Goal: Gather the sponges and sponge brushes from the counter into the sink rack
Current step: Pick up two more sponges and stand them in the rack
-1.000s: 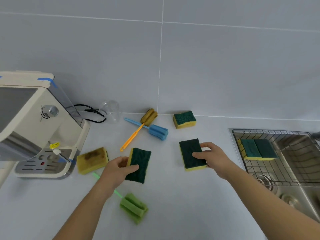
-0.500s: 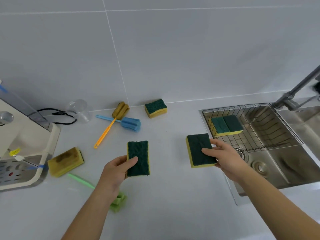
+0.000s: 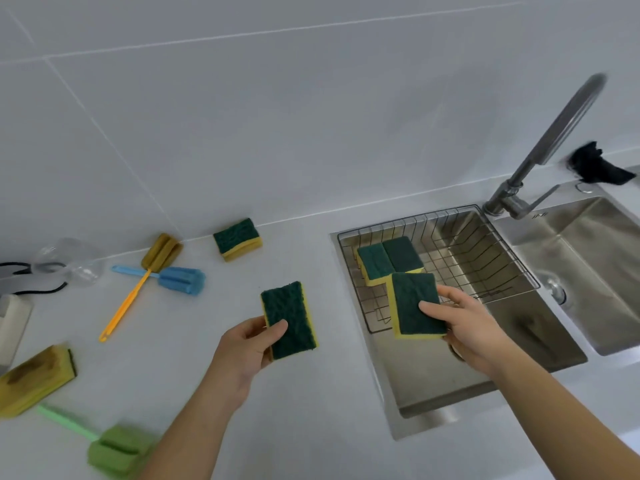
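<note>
Hands each hold a sponge, green side up. Right hand pinches its sponge over the sink rack, where half a second ago it was short of the rim. Left hand pinches the other sponge above the desk. Both long axes run away from the person.

The stained sponge and green brush look blurred.

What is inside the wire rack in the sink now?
Two green-and-yellow sponges lie side by side in the wire rack. The right hand holds a third sponge over its front part, so the rack floor beneath cannot be seen.
</note>
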